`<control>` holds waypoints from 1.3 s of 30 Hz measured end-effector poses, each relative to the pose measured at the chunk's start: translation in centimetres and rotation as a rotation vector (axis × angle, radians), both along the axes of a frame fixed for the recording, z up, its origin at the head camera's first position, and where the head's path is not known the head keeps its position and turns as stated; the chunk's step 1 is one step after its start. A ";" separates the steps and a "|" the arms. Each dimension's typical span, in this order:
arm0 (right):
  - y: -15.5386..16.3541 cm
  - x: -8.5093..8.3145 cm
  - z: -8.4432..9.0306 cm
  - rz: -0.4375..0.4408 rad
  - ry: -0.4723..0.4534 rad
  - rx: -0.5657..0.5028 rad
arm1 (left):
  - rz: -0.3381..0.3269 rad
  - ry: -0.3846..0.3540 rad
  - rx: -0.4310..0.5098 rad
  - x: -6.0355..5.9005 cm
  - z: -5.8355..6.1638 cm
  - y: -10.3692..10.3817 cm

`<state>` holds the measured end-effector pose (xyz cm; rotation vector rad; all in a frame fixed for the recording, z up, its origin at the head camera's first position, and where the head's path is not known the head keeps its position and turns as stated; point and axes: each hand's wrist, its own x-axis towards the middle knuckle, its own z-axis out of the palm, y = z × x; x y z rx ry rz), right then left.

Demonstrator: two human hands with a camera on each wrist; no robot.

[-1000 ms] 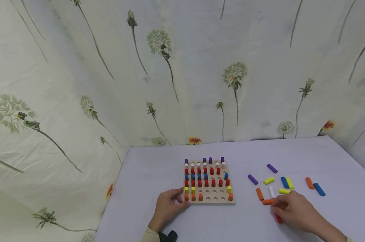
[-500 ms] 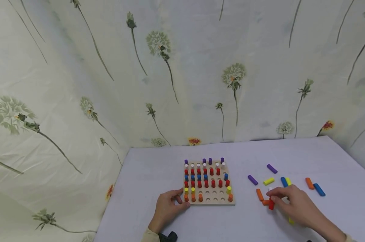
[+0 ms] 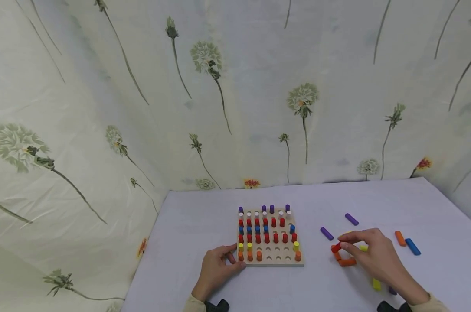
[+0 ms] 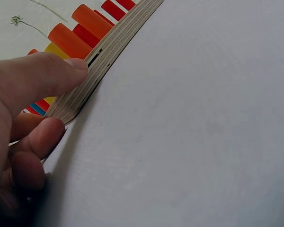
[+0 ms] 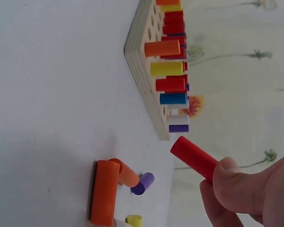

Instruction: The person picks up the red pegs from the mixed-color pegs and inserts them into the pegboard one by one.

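A wooden pegboard (image 3: 274, 264) stands on the table, with rows of purple, white, red, blue, yellow and orange pegs upright in it and some bare holes. My left hand (image 3: 218, 266) grips its near left corner. In the left wrist view the thumb (image 4: 47, 78) lies on the board's edge and the other fingers curl at the corner. Between thumb and fingertip, my right hand (image 3: 376, 255) pinches a red peg (image 5: 194, 156), raised over the loose pegs right of the board. An orange peg (image 3: 347, 262) lies just below that hand.
Two purple pegs (image 3: 327, 233) lie beyond the right hand. An orange peg (image 3: 400, 238) and a blue peg (image 3: 413, 246) rest farther right. A yellow peg (image 3: 377, 284) lies near the right wrist, and the hand hides other pegs. A dandelion-patterned cloth (image 3: 251, 108) hangs behind the table.
My right hand has picked the red peg up from the table and moved it away from me and slightly left. The left hand keeps its hold on the pegboard.
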<state>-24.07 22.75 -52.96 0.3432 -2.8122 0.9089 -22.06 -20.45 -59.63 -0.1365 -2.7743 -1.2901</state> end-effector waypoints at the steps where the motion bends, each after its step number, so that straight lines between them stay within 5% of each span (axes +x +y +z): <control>1: -0.1 -0.1 0.0 -0.003 -0.003 -0.004 | -0.003 0.004 0.002 0.0 0.0 0.0; 16: -2.5 -2.4 -0.4 -0.174 0.073 -0.085 | -0.009 0.008 -0.002 -0.2 0.3 0.1; 30: -5.8 -5.3 -0.6 -0.162 0.097 -0.170 | -0.003 0.008 0.000 -0.4 0.3 -0.1; 39: -8.2 -7.1 -0.6 -0.135 -0.008 -0.226 | -0.006 0.004 0.013 -0.1 -0.1 -0.2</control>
